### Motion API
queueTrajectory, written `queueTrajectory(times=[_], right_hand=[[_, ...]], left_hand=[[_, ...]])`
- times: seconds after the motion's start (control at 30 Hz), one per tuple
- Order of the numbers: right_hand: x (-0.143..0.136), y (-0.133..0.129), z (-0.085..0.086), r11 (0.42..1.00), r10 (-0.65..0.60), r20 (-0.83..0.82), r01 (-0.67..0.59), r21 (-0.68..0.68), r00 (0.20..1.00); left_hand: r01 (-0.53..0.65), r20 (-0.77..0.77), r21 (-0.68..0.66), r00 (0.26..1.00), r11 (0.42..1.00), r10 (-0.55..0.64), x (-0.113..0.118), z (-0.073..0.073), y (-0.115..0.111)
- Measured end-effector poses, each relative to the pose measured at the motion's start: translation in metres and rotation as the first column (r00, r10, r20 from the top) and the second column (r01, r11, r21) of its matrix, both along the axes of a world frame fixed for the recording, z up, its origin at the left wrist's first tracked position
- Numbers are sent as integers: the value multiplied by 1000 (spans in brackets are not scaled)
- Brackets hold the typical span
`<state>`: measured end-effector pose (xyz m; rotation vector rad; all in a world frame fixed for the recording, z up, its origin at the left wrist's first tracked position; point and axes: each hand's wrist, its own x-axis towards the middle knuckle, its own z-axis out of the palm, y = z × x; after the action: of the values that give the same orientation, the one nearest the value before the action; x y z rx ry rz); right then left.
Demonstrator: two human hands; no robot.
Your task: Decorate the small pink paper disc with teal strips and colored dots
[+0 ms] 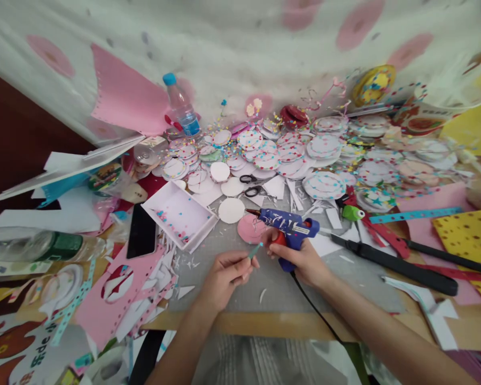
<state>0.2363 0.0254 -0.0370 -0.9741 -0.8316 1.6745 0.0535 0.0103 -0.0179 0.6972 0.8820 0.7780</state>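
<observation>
My left hand (232,275) pinches a slim teal tweezers-like tool (254,251), with a tiny bright blue piece at its tip. Wrapped round the handle of a blue hot glue gun (292,230) is my right hand (300,254), its fingers by the red trigger. The gun's nozzle points left, above a pink paper disc (250,229). A plain white disc (231,210) lies just left of the nozzle. Farther left, a white open box (192,235) holds scattered blue and red sequins. The grey cutting mat (224,305) lies under both hands.
Behind stand many stacked decorated discs (291,152) and a water bottle (182,107). Black-handled scissors (250,184) lie among them. A phone (142,230) and pink cut paper (114,299) are at left. A long black-handled tool (404,267) lies right. The gun's cord (316,307) crosses the table edge.
</observation>
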Motion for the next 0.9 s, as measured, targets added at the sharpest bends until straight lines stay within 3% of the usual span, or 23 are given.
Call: queueTrajectory(times=[0.33,0.53,0.73,0.9], right_hand=[[1,0,5,999,-12,-38,11,-39,999],[0,0,6,996,-70,-23,68,-59,997],[0,0,6,997,-49,0,48,-59,999],[0,0,5,987,-74,56,81,-138,996]], left_hand=[[48,-110,53,993,997,-42,9,-11,4],[59,-165,46,985,997,-51,7,-10,5],[75,-200,82,978,994,-57,4,-10,3],[101,-248,131,966,986,-66,1,-7,2]])
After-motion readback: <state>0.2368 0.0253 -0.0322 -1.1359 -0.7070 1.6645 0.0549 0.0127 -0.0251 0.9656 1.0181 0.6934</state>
